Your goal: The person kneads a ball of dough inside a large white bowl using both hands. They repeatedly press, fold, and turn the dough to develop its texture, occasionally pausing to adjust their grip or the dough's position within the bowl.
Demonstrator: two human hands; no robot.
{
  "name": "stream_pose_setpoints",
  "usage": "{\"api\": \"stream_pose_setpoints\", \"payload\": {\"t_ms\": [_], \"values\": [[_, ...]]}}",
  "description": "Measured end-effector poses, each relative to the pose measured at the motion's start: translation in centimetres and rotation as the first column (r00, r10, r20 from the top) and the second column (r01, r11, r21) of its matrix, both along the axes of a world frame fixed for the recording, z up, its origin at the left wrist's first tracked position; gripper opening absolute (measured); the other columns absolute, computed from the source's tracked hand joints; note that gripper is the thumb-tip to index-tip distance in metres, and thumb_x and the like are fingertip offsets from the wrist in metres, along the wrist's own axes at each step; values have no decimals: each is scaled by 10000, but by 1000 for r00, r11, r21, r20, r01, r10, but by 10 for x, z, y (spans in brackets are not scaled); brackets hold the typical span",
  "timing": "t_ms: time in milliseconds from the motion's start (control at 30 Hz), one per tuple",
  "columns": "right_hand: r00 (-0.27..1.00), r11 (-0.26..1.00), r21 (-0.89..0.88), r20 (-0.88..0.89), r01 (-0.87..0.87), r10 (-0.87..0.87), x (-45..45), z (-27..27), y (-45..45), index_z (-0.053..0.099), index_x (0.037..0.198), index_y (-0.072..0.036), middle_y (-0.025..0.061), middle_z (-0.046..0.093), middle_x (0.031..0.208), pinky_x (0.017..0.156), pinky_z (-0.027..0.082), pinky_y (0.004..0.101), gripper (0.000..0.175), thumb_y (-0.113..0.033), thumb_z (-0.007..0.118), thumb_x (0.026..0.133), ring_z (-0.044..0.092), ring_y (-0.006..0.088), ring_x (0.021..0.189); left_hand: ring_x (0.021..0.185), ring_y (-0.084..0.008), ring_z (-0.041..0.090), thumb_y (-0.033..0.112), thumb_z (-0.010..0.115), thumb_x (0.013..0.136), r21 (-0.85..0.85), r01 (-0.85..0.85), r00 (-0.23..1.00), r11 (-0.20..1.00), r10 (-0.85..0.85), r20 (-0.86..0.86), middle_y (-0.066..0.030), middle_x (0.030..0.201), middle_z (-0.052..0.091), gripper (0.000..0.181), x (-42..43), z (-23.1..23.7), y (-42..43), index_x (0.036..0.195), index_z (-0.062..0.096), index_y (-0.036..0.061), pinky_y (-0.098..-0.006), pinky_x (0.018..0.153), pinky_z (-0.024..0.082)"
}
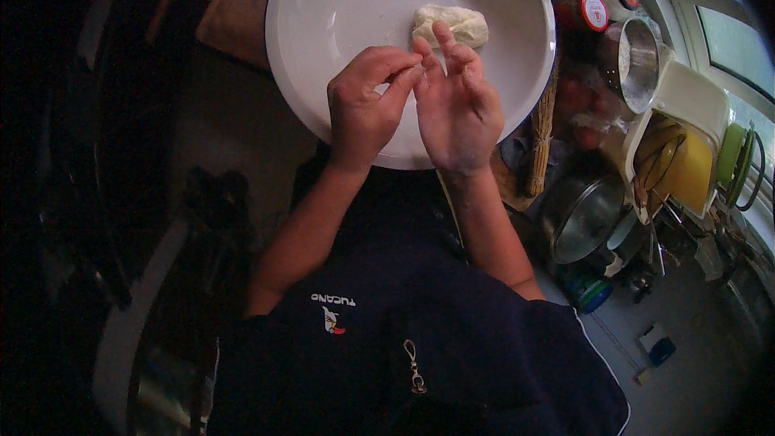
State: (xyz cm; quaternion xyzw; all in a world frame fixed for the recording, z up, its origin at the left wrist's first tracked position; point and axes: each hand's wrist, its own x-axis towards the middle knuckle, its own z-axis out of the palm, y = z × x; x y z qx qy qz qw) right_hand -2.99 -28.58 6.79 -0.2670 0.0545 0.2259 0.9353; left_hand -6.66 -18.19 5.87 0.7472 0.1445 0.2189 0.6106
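A lump of pale dough [451, 25] lies in a large white basin [303, 72], towards its far right part. Over the near side of the basin, my left hand [370, 100] has its thumb and fingertips brought together beside the outer fingers of my right hand. Whether a scrap of dough is between those fingertips is too small to tell. My right hand [458, 106] is turned palm up with its fingers spread and partly curled, holding nothing. Pale residue shows on its palm and fingers. The dough is just beyond its fingertips, with part of its near edge hidden by them.
A brown board [236, 12] shows left of the basin. On the right are lidded jars [593, 11], a steel pot [640, 66], a straw whisk broom [543, 127], a metal bowl [587, 218] and a white rack [690, 88] with a yellow board [696, 169], below a window.
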Motion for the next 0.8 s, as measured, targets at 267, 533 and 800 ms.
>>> {"api": "stream_pose_setpoints", "payload": {"t_ms": [267,533,800], "values": [[986,941,-338,-147,27,-81,-1,-15,-5,503,929,-61,104,566,919,773,471,350,138,4,445,822,559,217,811,789,-134,636,48,575,872,-368,-211,962,906,127,-240,-102,853,690,157,7,12,10,920,693,-45,-252,724,511],[958,958,-273,-287,-90,8,5,-20,-10,426,743,-100,-10,343,549,410,204,261,96,-54,399,823,267,103,461,904,-202,611,82,423,882,-551,-2,965,835,-143,-220,-125,957,665,300,-7,-16,7,1054,648,-17,-325,872,456],[851,968,235,-488,-87,195,13,-29,-11,498,836,-67,10,450,679,500,335,268,414,-430,342,958,387,126,564,1147,-155,486,193,414,961,-734,74,957,675,-255,-138,-99,1271,517,402,-2,-13,-25,1313,475,8,-278,968,378]]}}
